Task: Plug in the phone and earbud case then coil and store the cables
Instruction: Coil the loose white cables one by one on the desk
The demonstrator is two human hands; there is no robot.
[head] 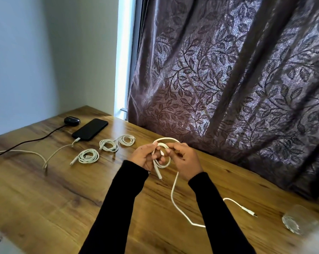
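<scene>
Coiling: both hands hold a smooth white cable (pixel 173 191) above the wooden table (pixel 45 198), part of it wound into round loops between them
Left hand (pixel 143 155): fingers curled round the loops, one plug end hanging down below the palm
Right hand (pixel 185 158): thumb and fingers pinch the cable at the top of the loops
Loose tail: it drops from the hands, curves across the tabletop and ends in a white plug (pixel 249 212) lying flat near the right edge
Phone (pixel 90 129): black glossy slab, flat on the far left of the table, a pale braided cable (pixel 26 153) plugged into its near end
Earbud case (pixel 72 120): dark rounded pebble shape just beyond the phone, a thin dark cable (pixel 36 140) running to it
Finished coils (pixel 107 147): three small white braided rings lying between the phone and the hands
Glass (pixel 298 221): clear, ribbed, blurred at the right edge
Curtain (pixel 228 79): shiny purple fabric with a leaf pattern, hanging behind the table
Sleeves (pixel 118 208): black, long
</scene>
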